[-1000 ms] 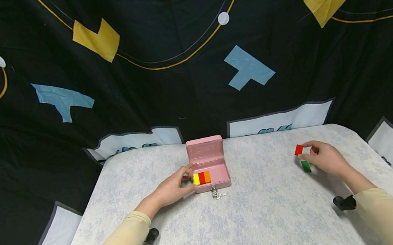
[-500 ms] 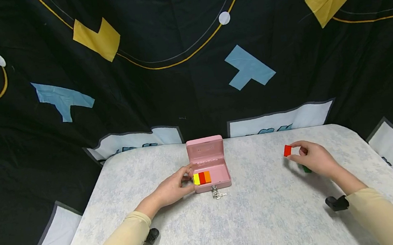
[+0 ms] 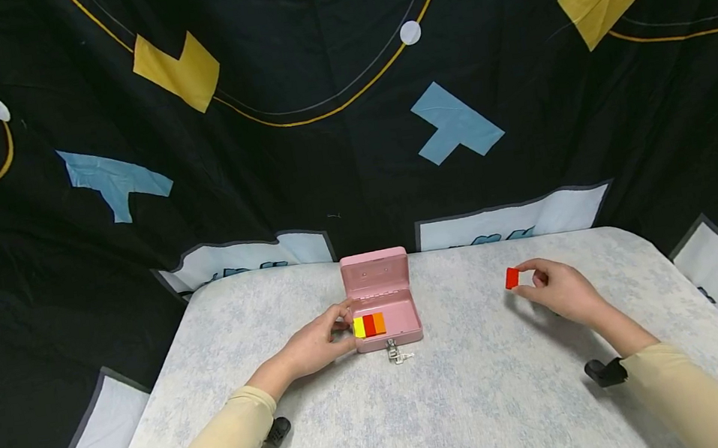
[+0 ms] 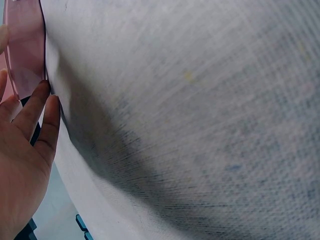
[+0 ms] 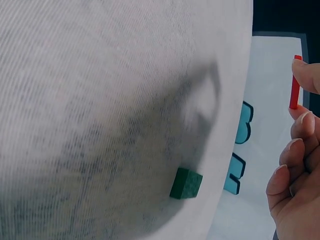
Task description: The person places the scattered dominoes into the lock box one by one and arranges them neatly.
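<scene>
A small pink cash box stands with its lid up on the table, a key hanging from its front lock. Yellow, red and orange blocks lie side by side at the box's left inside. My left hand grips the box's left side, thumb toward the front and forefinger toward the back; its fingers also show against the box wall in the left wrist view. My right hand pinches a thin red block between thumb and finger, above the table.
A green block lies on the cloth below my right hand, almost hidden from the head view. The light patterned tablecloth runs to a rounded far edge. A black curtain with coloured patches hangs behind.
My right hand has moved left with the red block, away from the green block, which it now covers in the head view. My left hand and the cash box have stayed still.
</scene>
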Demonstrator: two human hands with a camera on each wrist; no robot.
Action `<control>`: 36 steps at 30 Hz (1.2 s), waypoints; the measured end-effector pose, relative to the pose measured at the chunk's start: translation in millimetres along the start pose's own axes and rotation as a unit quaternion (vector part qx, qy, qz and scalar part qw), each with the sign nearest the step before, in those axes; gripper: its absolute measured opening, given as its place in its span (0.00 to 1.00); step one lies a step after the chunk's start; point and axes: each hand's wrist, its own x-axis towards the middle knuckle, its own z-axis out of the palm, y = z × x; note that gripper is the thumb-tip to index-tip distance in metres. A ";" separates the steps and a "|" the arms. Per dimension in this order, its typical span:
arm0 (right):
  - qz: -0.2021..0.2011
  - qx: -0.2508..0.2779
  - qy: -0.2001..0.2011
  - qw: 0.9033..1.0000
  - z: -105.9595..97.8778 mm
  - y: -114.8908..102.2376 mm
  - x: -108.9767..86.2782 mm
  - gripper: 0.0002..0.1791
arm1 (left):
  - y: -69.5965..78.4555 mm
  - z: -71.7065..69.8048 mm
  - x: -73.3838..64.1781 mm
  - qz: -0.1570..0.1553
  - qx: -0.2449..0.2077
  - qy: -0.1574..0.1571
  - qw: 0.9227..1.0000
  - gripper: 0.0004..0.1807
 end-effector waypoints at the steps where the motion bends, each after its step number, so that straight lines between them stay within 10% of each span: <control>1: -0.002 0.002 0.000 1.000 0.8 -0.7 0.2 0.27 | -0.1 0.1 0.4 -0.002 0.001 0.000 1.000 0.23; 10: -0.009 0.010 -0.006 1.000 8.5 -7.2 1.3 0.26 | 0.5 0.8 2.6 -0.020 0.008 0.006 1.000 0.35; 36: -0.036 0.006 -0.021 0.999 22.6 -33.1 4.8 0.25 | 1.3 0.9 0.3 0.003 0.001 0.001 1.000 0.19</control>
